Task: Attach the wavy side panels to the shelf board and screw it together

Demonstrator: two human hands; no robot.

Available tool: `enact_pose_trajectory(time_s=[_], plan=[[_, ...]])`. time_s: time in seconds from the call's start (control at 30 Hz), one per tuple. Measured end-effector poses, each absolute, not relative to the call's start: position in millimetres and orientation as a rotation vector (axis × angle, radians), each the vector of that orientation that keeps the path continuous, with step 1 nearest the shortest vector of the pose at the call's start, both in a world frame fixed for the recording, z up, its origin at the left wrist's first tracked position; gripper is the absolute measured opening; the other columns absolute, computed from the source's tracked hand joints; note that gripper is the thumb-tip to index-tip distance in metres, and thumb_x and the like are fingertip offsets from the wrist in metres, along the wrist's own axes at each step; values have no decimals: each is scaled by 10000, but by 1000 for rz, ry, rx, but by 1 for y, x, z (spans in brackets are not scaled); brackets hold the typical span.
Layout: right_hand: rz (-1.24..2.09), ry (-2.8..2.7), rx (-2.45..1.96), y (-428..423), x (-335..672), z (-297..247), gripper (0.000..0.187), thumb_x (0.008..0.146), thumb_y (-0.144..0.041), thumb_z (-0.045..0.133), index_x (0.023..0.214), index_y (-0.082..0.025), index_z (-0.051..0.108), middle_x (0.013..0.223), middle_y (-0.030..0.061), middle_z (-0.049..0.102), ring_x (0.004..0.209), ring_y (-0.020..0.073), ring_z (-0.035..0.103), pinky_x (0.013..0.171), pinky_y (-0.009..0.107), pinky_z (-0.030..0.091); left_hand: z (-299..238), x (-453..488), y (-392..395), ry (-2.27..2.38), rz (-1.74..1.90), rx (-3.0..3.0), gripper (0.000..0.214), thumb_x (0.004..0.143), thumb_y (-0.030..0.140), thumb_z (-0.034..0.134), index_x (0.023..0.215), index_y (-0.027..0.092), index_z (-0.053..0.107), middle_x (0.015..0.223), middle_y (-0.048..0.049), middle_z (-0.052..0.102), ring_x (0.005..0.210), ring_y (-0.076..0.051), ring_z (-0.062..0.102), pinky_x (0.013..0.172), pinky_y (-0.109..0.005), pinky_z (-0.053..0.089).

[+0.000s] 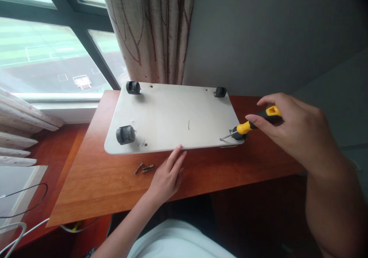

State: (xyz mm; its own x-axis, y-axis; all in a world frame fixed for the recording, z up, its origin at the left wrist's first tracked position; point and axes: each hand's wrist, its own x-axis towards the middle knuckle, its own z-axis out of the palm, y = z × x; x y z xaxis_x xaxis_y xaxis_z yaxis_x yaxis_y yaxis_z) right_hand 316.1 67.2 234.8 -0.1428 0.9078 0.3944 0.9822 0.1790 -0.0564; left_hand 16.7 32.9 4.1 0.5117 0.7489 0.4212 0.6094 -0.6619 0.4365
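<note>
The white board [172, 114] bears four casters [125, 135], with the right hand [299, 131] arched beyond its near-right corner, clamped on a screwdriver [245, 127], and the left hand [166, 175] outstretched, unclenched, against its near edge.

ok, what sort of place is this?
Probably a home or dorm room, above ground level: patterned curtain, wooden table, and a large window looking down on line-marked ground, perhaps a sports court.

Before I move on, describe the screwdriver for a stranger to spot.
On the table lies a white board with casters. By its near right corner, the right hand grips the screwdriver. Yellow on its handle sets it apart from the dark casters.
</note>
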Motion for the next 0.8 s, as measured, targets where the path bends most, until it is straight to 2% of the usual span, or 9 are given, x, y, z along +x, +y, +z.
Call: enact_pose_trajectory(time_s=[0.23, 0.4, 0.6, 0.73, 0.8], plan=[[18, -2283, -1689, 64, 317, 246, 327, 897, -355, 583, 1223, -330, 576, 1186, 51, 686, 1023, 312, 670, 812, 443, 530, 2, 16, 32, 1153, 872, 2522, 658, 962, 115, 471, 1586, 190, 274, 1623, -179, 301, 1372, -329, 504, 997, -410, 562], [-152, -2210, -1757, 61, 314, 244, 374, 893, -441, 623, 1254, -347, 598, 1140, 57, 706, 946, 318, 679, 708, 409, 500, 4, 16, 32, 1154, 855, 2518, 650, 966, 120, 467, 1583, 199, 280, 1635, -169, 280, 1368, -328, 509, 1008, -418, 556], [-273, -2134, -1810, 67, 319, 237, 290, 894, -502, 617, 1110, -310, 636, 991, 68, 704, 835, 287, 662, 626, 370, 475, 5, 17, 31, 1161, 869, 2512, 622, 957, 114, 475, 1558, 180, 328, 1628, -178, 289, 1365, -332, 512, 1004, -417, 558], [-70, -2235, -1702, 69, 323, 241, 281, 896, -361, 592, 1162, -274, 599, 1198, 79, 662, 1020, 279, 656, 762, 379, 539, 4, 16, 31, 1154, 852, 2507, 586, 956, 115, 470, 1530, 175, 372, 1636, -177, 272, 1358, -331, 519, 993, -408, 562], [18, -2233, -1658, 69, 323, 242, 296, 896, -304, 570, 1188, -268, 590, 1225, 70, 658, 1061, 266, 653, 801, 372, 548, 5, 15, 32, 1150, 840, 2512, 561, 953, 112, 473, 1506, 165, 402, 1638, -175, 268, 1364, -333, 511, 1010, -416, 552]])
